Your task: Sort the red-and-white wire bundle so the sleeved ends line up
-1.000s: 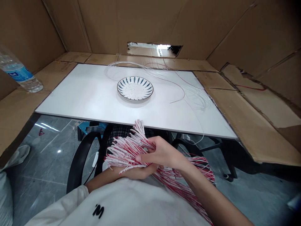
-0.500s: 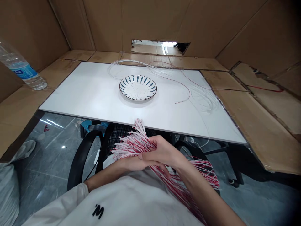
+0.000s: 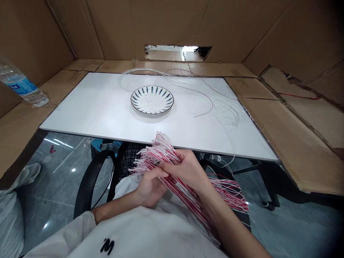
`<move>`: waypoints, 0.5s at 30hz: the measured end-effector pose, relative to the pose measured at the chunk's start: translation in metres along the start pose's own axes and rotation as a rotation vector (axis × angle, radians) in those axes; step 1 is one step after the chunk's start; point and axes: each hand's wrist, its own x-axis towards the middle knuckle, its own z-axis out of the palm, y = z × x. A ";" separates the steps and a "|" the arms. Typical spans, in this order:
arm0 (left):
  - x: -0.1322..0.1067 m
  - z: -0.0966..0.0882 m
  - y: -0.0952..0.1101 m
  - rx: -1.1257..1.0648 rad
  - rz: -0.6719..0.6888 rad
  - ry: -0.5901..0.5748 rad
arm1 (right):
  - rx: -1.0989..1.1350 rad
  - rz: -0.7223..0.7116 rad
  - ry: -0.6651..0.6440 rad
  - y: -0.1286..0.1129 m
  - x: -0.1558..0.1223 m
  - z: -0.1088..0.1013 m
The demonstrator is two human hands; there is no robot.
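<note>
A thick bundle of thin red and white strands lies across my lap, its fanned ends pointing up toward the table edge. My right hand is closed over the top of the bundle near those ends. Beneath it, my left hand cups the strands from below, fingers curled against them. The rest of the bundle trails off to the right past my right forearm.
A white table top carries a blue-patterned plate and loops of clear and red line. A water bottle lies on cardboard at the left. Cardboard walls enclose the desk. A black chair arm curves beside my left forearm.
Both hands have lifted the bundle slightly toward the table edge. My left hand has slid down under the strands, and the fanned ends have gathered closer together.
</note>
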 end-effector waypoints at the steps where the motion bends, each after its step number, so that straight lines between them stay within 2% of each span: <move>1: 0.000 -0.001 0.001 -0.009 0.011 -0.019 | -0.006 -0.012 0.004 -0.001 -0.001 -0.001; 4: 0.001 -0.004 0.000 0.082 0.052 -0.104 | 0.009 0.000 -0.045 -0.006 -0.005 -0.005; 9: 0.006 -0.006 -0.001 0.201 0.123 -0.180 | 0.273 0.114 -0.139 -0.013 -0.010 -0.005; 11: 0.006 -0.007 -0.001 0.236 0.156 -0.203 | 0.347 0.082 -0.090 -0.014 -0.009 -0.006; 15: 0.006 -0.007 0.000 0.328 0.222 -0.250 | 0.355 0.049 0.138 -0.013 -0.009 -0.008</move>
